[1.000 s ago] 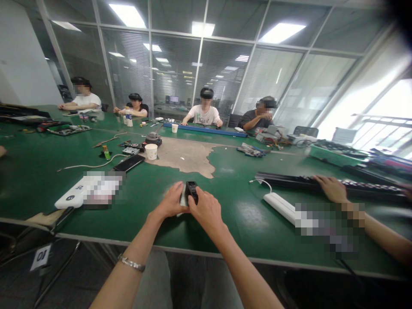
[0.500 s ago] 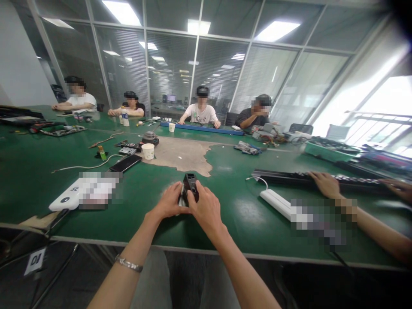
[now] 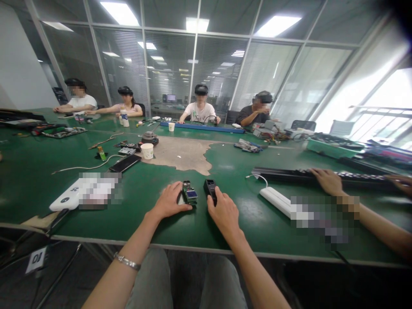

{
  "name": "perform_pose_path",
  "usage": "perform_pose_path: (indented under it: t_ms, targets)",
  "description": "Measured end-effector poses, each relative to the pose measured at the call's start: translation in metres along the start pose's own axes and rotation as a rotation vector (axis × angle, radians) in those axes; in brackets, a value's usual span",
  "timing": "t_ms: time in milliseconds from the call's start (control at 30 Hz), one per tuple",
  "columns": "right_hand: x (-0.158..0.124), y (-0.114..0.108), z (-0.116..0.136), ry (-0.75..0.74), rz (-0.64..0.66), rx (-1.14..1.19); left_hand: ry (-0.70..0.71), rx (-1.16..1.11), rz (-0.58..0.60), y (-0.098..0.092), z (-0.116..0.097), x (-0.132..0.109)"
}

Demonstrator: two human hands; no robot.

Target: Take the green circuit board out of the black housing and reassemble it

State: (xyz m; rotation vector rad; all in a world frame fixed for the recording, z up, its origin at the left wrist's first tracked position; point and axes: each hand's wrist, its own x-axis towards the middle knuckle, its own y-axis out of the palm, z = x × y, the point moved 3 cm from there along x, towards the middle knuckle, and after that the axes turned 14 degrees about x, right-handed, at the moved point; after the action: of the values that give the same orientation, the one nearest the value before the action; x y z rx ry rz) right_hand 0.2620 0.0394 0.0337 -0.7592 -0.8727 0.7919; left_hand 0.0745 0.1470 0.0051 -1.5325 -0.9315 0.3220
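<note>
A small green circuit board (image 3: 189, 194) with a dark blue screen lies on the green table, near its front edge. My left hand (image 3: 169, 201) curves around the board's left side, with fingertips at its top and thumb at its lower end. To the right of the board is a black plastic casing (image 3: 210, 189), and my right hand (image 3: 224, 210) grips its right side. A gap of bare table separates the board from the casing. The underside of the casing is hidden.
A white power bank-like device (image 3: 66, 199) and a black phone (image 3: 125, 163) lie to the left. A paper cup (image 3: 147, 151) stands further back. On the right are a white strip (image 3: 277, 202), a long black bar (image 3: 289, 177) and another person's hand (image 3: 326, 182).
The black casing has moved right with my right hand, away from the circuit board. The board and its screen now show beside my left hand, which has barely moved.
</note>
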Motion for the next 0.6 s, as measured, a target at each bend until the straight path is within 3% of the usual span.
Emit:
perform_pose_path:
  t_ms: [267, 433, 600]
  targets:
    - [0.003, -0.006, 0.001, -0.012, -0.021, 0.069, 0.010, 0.005, -0.006, 0.000, 0.000, 0.001]
    - [0.002, -0.018, 0.034, -0.099, -0.052, 0.193, 0.007, 0.005, -0.020, 0.001, 0.000, -0.002]
    - [-0.001, -0.013, 0.067, -0.141, 0.020, 0.166, -0.016, 0.003, 0.005, 0.005, 0.004, -0.001]
